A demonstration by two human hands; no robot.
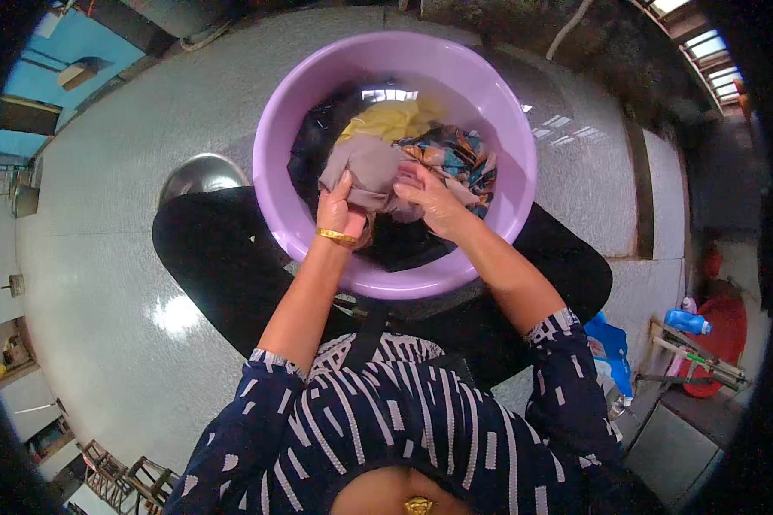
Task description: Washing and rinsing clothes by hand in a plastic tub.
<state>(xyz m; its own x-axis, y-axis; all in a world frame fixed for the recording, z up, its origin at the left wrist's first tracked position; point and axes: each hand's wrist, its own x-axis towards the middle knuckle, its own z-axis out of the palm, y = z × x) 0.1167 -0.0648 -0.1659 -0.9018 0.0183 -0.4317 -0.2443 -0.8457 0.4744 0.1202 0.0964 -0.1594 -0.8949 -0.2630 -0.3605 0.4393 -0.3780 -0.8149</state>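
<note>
A large purple plastic basin point(283, 122) sits between my knees, holding water and wet clothes. My left hand point(341, 206) grips a grey-mauve cloth point(367, 164), thumb on top and fingers beneath it. At the cloth's right side is my right hand point(428, 196), its fingers curled; whether they pinch the fabric I cannot tell. Beyond the grey cloth lies a yellow garment point(393, 119), partly under water. A patterned cloth in orange, teal and white point(460, 158) rests to the right. Dark fabric point(396, 248) lies low in the basin.
A shiny metal bowl point(203, 174) stands on the tiled floor point(103, 225) left of the basin. Off to the right are a blue plastic bag point(609, 351), a blue bottle point(686, 320) and a red basin point(725, 328). Wooden stools point(148, 479) stand at the lower left.
</note>
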